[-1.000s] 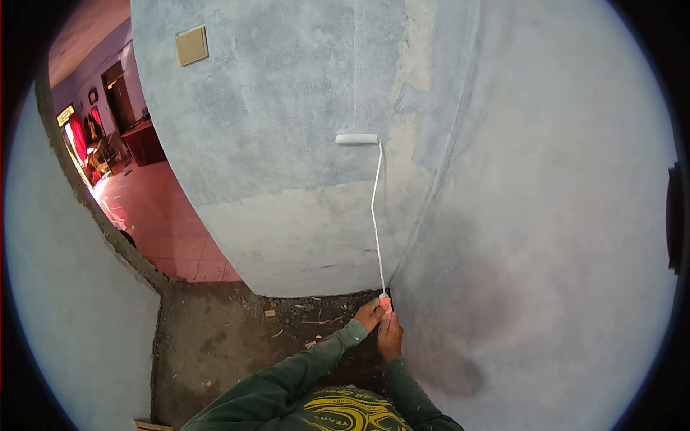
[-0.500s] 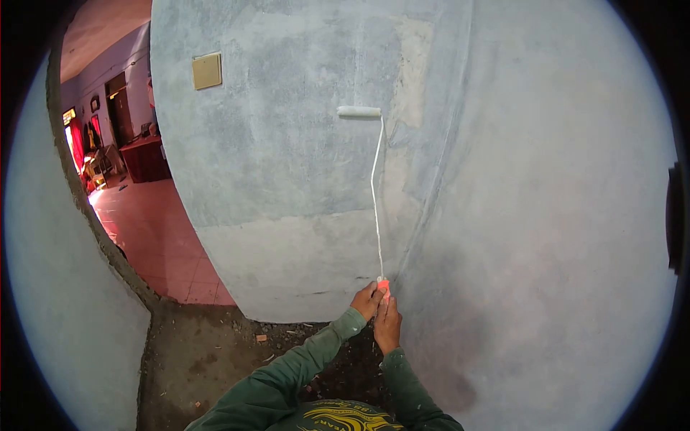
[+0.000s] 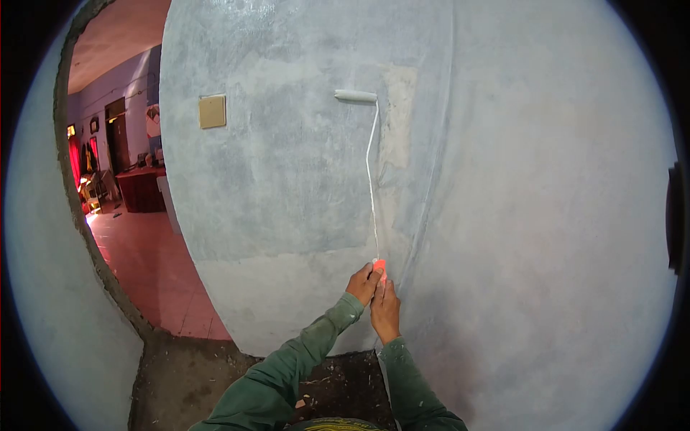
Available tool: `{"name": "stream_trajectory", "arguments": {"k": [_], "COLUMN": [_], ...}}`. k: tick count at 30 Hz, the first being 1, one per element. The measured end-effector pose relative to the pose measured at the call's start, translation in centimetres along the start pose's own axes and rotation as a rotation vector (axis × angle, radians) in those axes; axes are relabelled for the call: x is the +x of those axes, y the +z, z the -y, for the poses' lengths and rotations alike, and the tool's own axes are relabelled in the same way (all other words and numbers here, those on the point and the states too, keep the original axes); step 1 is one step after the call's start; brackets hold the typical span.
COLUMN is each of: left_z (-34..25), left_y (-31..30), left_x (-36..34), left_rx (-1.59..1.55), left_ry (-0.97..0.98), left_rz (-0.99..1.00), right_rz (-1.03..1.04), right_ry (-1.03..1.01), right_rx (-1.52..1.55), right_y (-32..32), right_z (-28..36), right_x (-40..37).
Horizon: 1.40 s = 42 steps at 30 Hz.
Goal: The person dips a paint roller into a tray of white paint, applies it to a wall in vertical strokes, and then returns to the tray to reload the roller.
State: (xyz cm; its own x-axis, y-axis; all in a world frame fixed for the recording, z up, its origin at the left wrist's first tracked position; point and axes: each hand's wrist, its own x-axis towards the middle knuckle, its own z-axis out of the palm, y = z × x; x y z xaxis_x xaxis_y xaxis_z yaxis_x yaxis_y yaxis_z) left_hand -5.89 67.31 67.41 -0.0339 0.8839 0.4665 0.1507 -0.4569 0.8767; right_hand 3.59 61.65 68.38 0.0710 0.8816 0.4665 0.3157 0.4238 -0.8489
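Observation:
Both hands grip a paint roller (image 3: 371, 171) by its orange-pink handle (image 3: 380, 269). My left hand (image 3: 364, 283) closes round the upper part of the handle, and my right hand (image 3: 386, 313) wraps it just below. From the handle a long, thin white rod runs upward to the roller sleeve (image 3: 355, 95), which lies level against the grey, patchily coated wall (image 3: 287, 158). To the right of the sleeve is a paler, bare-looking strip (image 3: 399, 115) on the wall.
A beige switch plate (image 3: 213, 112) sits on the wall at the left. Beyond it, a doorway opens onto a room with a pink tiled floor (image 3: 154, 266) and a red desk (image 3: 141, 190). Another wall (image 3: 546, 201) meets this one at the right corner. Rough floor (image 3: 194, 366) lies below.
The roller has moved up the wall relative to the switch plate, with both hands rising along with it. The view has tilted upward, so the switch plate and doorway appear lower.

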Motion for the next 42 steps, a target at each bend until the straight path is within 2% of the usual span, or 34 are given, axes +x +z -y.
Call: {"name": "stream_trajectory", "arguments": {"k": [7,11,16,23,27,31,32,34,38,42], "left_z": [-4.3,-7.2,-11.4,-18.1,-20.6,-19.6,-18.9,-16.7,-12.5,-8.5], "left_y": [-1.0,-1.4,-2.4,-4.0,-4.7,-4.0,-3.7,-3.0,-1.7,-0.8], "left_x": [5.5,8.3,11.6,16.9,19.4,19.2,18.6,17.3,13.4,9.4], "left_rx": [-0.010,-0.062,-0.041,-0.041,-0.013,-0.108,-0.107,0.004,-0.060,-0.100], "left_ry": [0.039,0.070,0.193,0.235,0.256,0.219,0.207,0.218,0.197,0.064], "left_rz": [-0.013,-0.038,-0.056,-0.071,-0.110,-0.079,-0.079,-0.104,-0.103,-0.097], "right_rz": [-0.077,-0.072,-0.111,-0.067,-0.081,-0.082,-0.077,-0.124,-0.095,-0.047], "right_ry": [-0.144,-0.139,-0.231,-0.239,-0.242,-0.180,-0.170,-0.305,-0.256,-0.169], "right_rx": [-0.028,-0.017,-0.001,0.073,-0.008,-0.031,-0.032,-0.108,-0.106,-0.098], "right_y": [-0.1,-0.6,-0.7,-1.4,-1.8,-2.3,-2.2,-2.0,-1.3,-0.8], "right_z": [3.6,6.6,9.3,14.8,17.4,17.9,17.1,14.7,10.7,7.1], "right_x": [4.8,7.1,10.6,16.1,18.8,17.3,16.9,15.7,12.6,9.0]}}
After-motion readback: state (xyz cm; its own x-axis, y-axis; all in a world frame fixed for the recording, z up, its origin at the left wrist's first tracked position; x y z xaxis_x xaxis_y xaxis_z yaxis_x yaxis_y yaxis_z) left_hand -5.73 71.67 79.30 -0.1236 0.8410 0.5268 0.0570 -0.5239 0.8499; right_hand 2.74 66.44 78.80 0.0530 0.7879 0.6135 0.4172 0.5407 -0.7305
